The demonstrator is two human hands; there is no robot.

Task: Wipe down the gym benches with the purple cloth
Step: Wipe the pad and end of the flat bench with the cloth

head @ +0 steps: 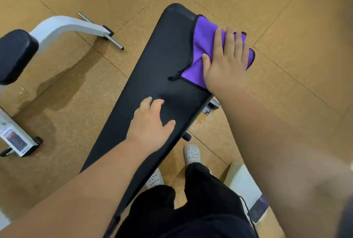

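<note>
A long black padded bench [156,69] runs from the bottom middle up to the top centre. The purple cloth [202,41], edged in black, lies folded on the bench's far right side and hangs a little over the right edge. My right hand [225,62] lies flat on top of the cloth, fingers spread, pressing it onto the pad. My left hand [150,125] rests palm down on the bare pad nearer to me, fingers apart, holding nothing.
A second bench with a black pad [15,54] and a white frame [63,26] stands at the left, a chrome peg [112,40] sticking out of it. The floor [76,92] is tan matting. My feet in white shoes [192,153] stand right of the bench, beside a white box [242,182].
</note>
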